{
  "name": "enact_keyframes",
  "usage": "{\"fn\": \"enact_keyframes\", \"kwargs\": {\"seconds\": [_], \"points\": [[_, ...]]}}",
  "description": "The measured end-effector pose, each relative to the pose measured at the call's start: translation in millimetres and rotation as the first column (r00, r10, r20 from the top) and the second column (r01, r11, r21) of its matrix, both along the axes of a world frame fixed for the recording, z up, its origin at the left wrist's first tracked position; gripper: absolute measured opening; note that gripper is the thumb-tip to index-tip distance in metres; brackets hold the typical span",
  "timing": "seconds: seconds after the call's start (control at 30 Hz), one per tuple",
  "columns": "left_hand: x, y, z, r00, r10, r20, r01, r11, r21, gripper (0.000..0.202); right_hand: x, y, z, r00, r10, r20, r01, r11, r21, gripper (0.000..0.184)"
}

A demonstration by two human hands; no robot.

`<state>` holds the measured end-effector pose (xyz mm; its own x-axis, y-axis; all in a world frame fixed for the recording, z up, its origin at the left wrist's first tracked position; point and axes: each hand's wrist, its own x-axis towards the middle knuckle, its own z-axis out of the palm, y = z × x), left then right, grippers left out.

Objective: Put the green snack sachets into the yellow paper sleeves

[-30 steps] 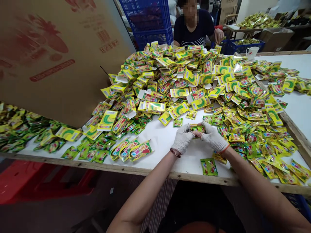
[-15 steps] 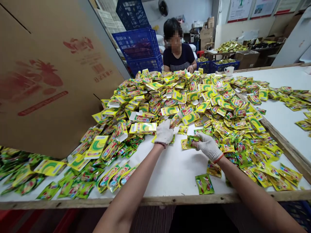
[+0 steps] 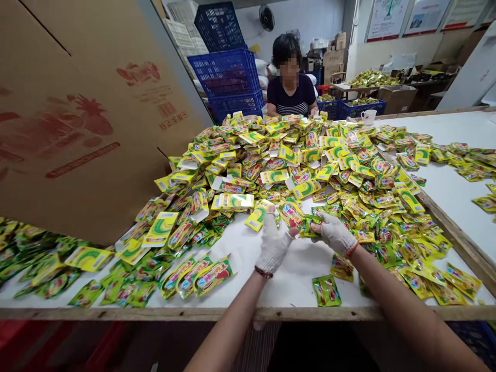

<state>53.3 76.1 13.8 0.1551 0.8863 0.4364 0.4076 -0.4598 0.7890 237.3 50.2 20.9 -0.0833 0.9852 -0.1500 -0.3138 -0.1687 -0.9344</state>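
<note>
Both my hands wear white knit gloves. My left hand (image 3: 273, 244) pinches a flat yellow-green carton (image 3: 291, 213) by its lower edge, just above the white table (image 3: 271, 268). My right hand (image 3: 335, 233) is closed on a small bunch of green sachets (image 3: 310, 225), held close to that carton. A big heap of yellow cartons and sachets (image 3: 302, 160) spreads right behind my hands. One yellow carton (image 3: 257, 216) lies just left of my left hand. A loose green sachet (image 3: 326, 290) rests near the table's front edge.
A large brown cardboard sheet (image 3: 77, 119) leans over the table's left side. Another person (image 3: 291, 82) sits at the far end, beside stacked blue crates (image 3: 227, 77). A white cup (image 3: 367, 115) stands beyond the heap. A wooden rail (image 3: 453, 232) splits off a second table at right.
My left hand reached into the heap, then came back toward me holding a carton, beside the right hand. The right hand has kept its sachets. The view has lifted up since the earliest frame.
</note>
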Motion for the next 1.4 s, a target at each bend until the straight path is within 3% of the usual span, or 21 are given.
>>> {"fn": "enact_keyframes", "kwargs": {"seconds": [0.03, 0.1, 0.13, 0.2, 0.27, 0.33, 0.4, 0.5, 0.63, 0.87, 1.03, 1.2, 1.4], "points": [[-9, -2, 6.1, 0.983, 0.027, -0.183, 0.000, 0.990, 0.141, 0.091, 5, -1, 2.0, 0.996, 0.057, 0.066, -0.058, 0.998, 0.013, 0.046], [-21, -4, 17.0, 0.849, 0.016, -0.528, 0.165, 0.942, 0.294, 0.102, 13, -3, 5.5, 0.970, 0.174, 0.171, -0.182, 0.983, 0.031, 0.038], [-23, -5, 20.4, 0.759, -0.013, -0.651, 0.267, 0.918, 0.293, 0.097, 16, -4, 6.7, 0.953, 0.224, 0.206, -0.235, 0.971, 0.032, 0.036], [-21, -5, 21.0, 0.617, -0.076, -0.783, 0.379, 0.901, 0.211, 0.067, 18, -5, 7.7, 0.924, 0.288, 0.253, -0.302, 0.953, 0.020, 0.035], [-15, -5, 14.4, 0.569, -0.102, -0.816, 0.339, 0.933, 0.120, 0.041, 18, -4, 7.1, 0.911, 0.267, 0.314, -0.284, 0.959, 0.012, 0.036], [-10, -6, 4.8, 0.586, -0.053, -0.808, 0.181, 0.981, 0.067, 0.036, 17, -3, 5.5, 0.902, 0.147, 0.405, -0.183, 0.982, 0.053, 0.038], [-7, -9, -3.2, 0.615, 0.022, -0.788, 0.023, 0.999, 0.046, 0.044, 16, -3, 3.4, 0.864, -0.006, 0.504, -0.072, 0.988, 0.135, 0.037], [-7, -14, -8.4, 0.634, 0.068, -0.770, -0.062, 0.997, 0.036, 0.052, 12, -3, 0.2, 0.762, -0.080, 0.642, -0.067, 0.977, 0.200, 0.032], [-9, -16, -8.5, 0.639, 0.053, -0.767, -0.019, 0.998, 0.054, 0.054, 8, -5, -2.8, 0.676, -0.066, 0.734, -0.146, 0.964, 0.221, 0.026], [-10, -14, -13.9, 0.589, 0.025, -0.808, 0.087, 0.992, 0.095, 0.035, 16, -2, -1.1, 0.639, 0.100, 0.762, -0.346, 0.923, 0.169, 0.025], [-7, -17, -19.2, 0.576, 0.064, -0.815, 0.108, 0.982, 0.153, 0.038, 8, -7, -0.5, 0.552, -0.022, 0.833, -0.335, 0.910, 0.246, 0.017], [-3, -18, -18.0, 0.564, 0.059, -0.824, 0.094, 0.986, 0.135, 0.039, 0, -12, 2.1, 0.310, -0.219, 0.925, -0.340, 0.883, 0.323, 0.015], [-3, -16, -16.6, 0.578, -0.008, -0.816, 0.146, 0.985, 0.093, 0.029, 11, -10, 4.3, 0.292, -0.179, 0.939, -0.469, 0.829, 0.304, 0.011]]}}
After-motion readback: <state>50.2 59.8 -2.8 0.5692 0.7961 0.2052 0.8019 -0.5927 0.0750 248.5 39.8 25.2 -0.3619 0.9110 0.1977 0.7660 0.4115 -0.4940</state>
